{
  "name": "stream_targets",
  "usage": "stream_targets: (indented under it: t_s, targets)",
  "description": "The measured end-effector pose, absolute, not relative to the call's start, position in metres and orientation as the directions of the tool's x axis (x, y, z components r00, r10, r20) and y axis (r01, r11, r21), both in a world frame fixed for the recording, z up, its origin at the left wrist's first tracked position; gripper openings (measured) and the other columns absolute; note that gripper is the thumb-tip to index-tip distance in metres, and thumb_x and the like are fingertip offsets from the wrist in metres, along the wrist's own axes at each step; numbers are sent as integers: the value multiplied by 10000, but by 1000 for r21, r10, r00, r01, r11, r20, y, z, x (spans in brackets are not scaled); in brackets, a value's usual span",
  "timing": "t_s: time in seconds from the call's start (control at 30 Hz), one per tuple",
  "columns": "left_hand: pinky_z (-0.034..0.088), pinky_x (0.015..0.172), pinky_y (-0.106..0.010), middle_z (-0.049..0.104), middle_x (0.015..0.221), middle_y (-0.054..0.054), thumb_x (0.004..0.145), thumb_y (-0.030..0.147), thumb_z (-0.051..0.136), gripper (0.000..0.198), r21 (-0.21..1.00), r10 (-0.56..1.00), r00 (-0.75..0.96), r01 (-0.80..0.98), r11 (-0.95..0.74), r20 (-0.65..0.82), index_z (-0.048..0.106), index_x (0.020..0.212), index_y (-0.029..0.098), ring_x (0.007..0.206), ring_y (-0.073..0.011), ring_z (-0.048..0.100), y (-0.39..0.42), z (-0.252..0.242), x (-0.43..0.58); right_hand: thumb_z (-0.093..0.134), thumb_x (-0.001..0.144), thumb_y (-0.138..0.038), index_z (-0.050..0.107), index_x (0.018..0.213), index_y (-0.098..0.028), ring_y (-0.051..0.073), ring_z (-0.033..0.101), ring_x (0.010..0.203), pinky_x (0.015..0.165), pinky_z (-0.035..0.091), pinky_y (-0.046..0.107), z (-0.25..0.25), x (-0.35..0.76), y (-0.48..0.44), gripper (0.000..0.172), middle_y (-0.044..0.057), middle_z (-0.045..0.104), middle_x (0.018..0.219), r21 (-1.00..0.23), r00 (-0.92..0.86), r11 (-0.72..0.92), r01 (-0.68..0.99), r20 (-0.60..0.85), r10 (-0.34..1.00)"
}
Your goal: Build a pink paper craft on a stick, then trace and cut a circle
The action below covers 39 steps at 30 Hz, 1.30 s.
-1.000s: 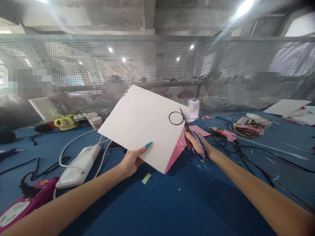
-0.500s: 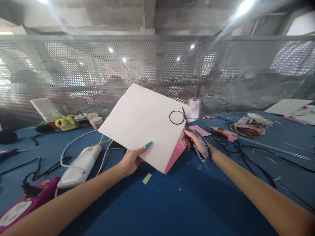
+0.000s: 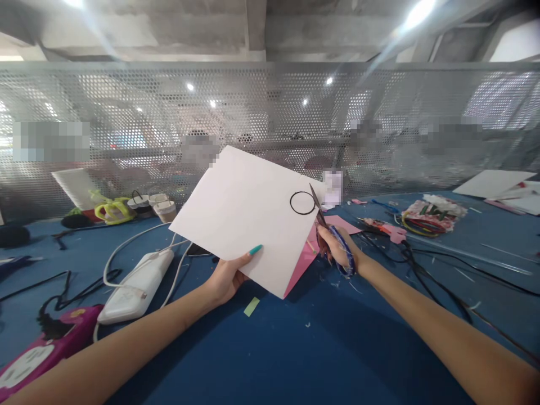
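Observation:
A white sheet of paper (image 3: 240,208) is tilted above the table, its lower edge pinched in my left hand (image 3: 230,275) with the thumb on top. Near the sheet's right side is a drawn black circle (image 3: 302,203). My right hand (image 3: 337,247) is closed round the handles of a pair of scissors (image 3: 317,203). The blades point up and lie at the paper's right edge, beside the circle. Pink paper (image 3: 300,269) shows below and behind the white sheet on the table. Part of the scissors' handles is hidden by my fingers.
To the left lie a white power bank (image 3: 137,287) with a cable and a magenta power strip (image 3: 46,354). A glue gun (image 3: 386,228) and black cords lie on the right. A green paper scrap (image 3: 252,306) sits in front. A perforated metal screen (image 3: 261,112) stands behind.
The scissors and my right hand have shifted very slightly left along the paper's edge. The sheet has barely moved, and my left hand keeps its hold.

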<state>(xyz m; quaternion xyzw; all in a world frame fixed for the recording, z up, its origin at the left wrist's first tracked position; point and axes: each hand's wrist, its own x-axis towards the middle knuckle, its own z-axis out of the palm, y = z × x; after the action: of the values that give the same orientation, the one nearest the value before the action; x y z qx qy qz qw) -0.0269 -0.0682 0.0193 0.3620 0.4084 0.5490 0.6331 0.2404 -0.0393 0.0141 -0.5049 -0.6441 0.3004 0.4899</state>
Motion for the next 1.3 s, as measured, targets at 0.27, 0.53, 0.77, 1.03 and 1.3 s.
stream_targets:
  t_s: [0.27, 0.53, 0.77, 1.03, 1.3]
  targets:
    - [604, 624, -287, 676, 1071, -115, 709, 97, 707, 580, 908, 989, 91, -394, 143, -116, 499, 1247, 147, 769, -190, 677, -68, 17, -28, 418, 843, -617, 451, 597, -203, 118, 463, 311, 296, 342, 216, 13, 241, -38, 482, -24, 491, 424, -875, -7, 292, 386, 314, 949]
    - [594, 598, -268, 683, 1061, -121, 698, 72, 696, 529, 908, 990, 56, -394, 142, -130, 542, 1202, 129, 744, -183, 675, -66, 22, -27, 419, 835, -632, 439, 596, -210, 130, 481, 321, 294, 357, 223, 17, 240, -41, 486, -18, 500, 423, -881, -18, 268, 390, 284, 959]
    - [600, 621, -278, 681, 1074, -115, 700, 85, 700, 488, 916, 991, 77, -380, 129, -108, 569, 1167, 131, 768, -186, 677, -66, 23, -28, 402, 826, -659, 449, 592, -217, 144, 499, 333, 315, 390, 241, 24, 237, -49, 502, -1, 515, 437, -873, -17, 225, 433, 242, 970]
    - [598, 639, -280, 680, 1081, -123, 664, 115, 747, 589, 918, 991, 91, -377, 125, -97, 539, 1214, 138, 781, -197, 685, -63, 20, -30, 384, 834, -660, 435, 549, -219, 143, 512, 350, 323, 381, 233, 26, 237, -48, 527, 14, 515, 419, -851, -12, 226, 475, 251, 968]
    - [599, 661, -290, 670, 1125, -125, 667, 110, 745, 636, 912, 990, 120, -395, 116, -74, 512, 1258, 156, 853, -225, 687, -60, 17, -33, 405, 837, -629, 431, 546, -215, 135, 483, 312, 310, 365, 233, 27, 237, -51, 507, 3, 513, 404, -860, -16, 222, 458, 242, 970]
